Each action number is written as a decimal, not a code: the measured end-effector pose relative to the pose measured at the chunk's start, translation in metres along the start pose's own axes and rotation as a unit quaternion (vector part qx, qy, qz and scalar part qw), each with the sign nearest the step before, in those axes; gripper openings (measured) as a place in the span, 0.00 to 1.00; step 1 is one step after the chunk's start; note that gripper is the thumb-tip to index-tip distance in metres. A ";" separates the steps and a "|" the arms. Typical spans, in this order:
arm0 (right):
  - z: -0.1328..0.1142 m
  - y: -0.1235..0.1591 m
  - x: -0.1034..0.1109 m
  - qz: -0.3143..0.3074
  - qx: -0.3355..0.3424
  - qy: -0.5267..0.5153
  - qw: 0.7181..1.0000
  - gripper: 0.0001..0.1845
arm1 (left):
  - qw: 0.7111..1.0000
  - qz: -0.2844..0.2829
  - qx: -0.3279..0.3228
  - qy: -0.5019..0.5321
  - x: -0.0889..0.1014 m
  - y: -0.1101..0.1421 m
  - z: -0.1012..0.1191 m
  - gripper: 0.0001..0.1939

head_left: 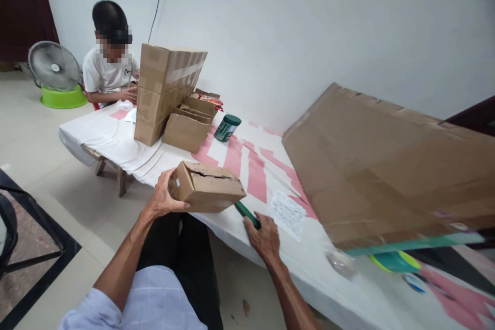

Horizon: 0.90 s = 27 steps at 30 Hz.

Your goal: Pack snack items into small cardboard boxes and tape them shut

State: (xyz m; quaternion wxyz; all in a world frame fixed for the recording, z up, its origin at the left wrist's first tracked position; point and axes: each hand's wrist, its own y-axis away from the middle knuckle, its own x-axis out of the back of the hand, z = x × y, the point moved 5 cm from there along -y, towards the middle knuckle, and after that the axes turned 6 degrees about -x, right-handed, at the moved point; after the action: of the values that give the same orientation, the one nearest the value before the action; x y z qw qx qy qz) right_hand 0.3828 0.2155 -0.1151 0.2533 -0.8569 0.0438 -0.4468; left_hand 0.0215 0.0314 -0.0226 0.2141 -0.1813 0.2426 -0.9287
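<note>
Hand state: left hand [168,195] partly closed, grasping one small carton [212,188] by its left end, thumb along the near side, other fingers around the end. Right hand [266,236] curled round one green tool [246,214]; the tool's far end reaches the carton's lower right corner, can't tell if they touch.

Carton sits over the near edge of the bench [348,296], between the hands. Can't tell if it's fully lifted or partly resting. Brown cardboard, slightly tilted, small white label on the left end, ragged dark slit running lengthwise along the top.

Counts on the bench, going out: one handwritten paper sheet [287,215], right of the right hand. One green canister [227,129] with a dark lid, tilted, beyond the carton. One open box [185,130] in front, more open cardboard and some red packaging [211,99] behind it; overlap, no exact count. Far left: stack of three cartons [154,95], beside the open box.

Right: one large cardboard panel [386,180] leaning by the wall, one green-yellow bowl [396,262] at its near edge. Far left end: one other person [110,75], white shirt, and one fan [54,66] on the floor.
</note>
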 end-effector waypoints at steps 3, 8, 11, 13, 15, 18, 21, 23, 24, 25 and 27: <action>-0.038 -0.008 0.016 0.050 0.032 -0.055 0.997 0.35 | 0.999 0.032 -0.006 -0.025 0.004 0.004 0.005 0.58; -0.146 -0.015 0.055 0.092 0.135 -0.159 0.974 0.19 | 0.992 0.091 -0.040 -0.081 0.008 0.009 0.018 0.50; -0.210 -0.010 0.075 0.075 0.215 -0.196 0.954 0.15 | 0.987 0.103 -0.054 -0.108 0.006 0.013 0.023 0.48; -0.241 -0.005 0.083 0.062 0.252 -0.204 0.944 0.14 | 0.984 0.114 -0.058 -0.122 0.003 0.015 0.026 0.47; -0.263 0.001 0.087 0.051 0.282 -0.204 0.936 0.15 | 0.981 0.125 -0.063 -0.136 0.001 0.018 0.028 0.44; -0.281 0.007 0.087 0.044 0.316 -0.202 0.926 0.15 | 0.974 0.144 -0.071 -0.158 -0.003 0.020 0.033 0.40; -0.290 0.010 0.083 0.027 0.327 -0.192 0.925 0.16 | 0.970 0.160 -0.076 -0.168 -0.004 0.021 0.037 0.37; -0.292 0.011 0.080 0.009 0.326 -0.185 0.927 0.16 | 0.970 0.163 -0.074 -0.167 -0.005 0.021 0.039 0.36; -0.293 0.011 0.079 0.002 0.326 -0.182 0.928 0.16 | 0.970 0.162 -0.071 -0.165 -0.005 0.021 0.040 0.36; -0.294 0.012 0.078 -0.004 0.326 -0.181 0.928 0.16 | 0.971 0.160 -0.068 -0.164 -0.005 0.021 0.040 0.36; -0.296 0.013 0.078 -0.009 0.327 -0.178 0.928 0.16 | 0.972 0.153 -0.062 -0.164 -0.006 0.021 0.041 0.35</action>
State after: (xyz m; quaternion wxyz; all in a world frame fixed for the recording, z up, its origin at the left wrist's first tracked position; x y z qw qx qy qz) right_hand 0.1981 0.0642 0.0763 0.5189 -0.7925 -0.1582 -0.2788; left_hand 0.0511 0.0025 -0.0010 0.3792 -0.3047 0.2866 -0.8253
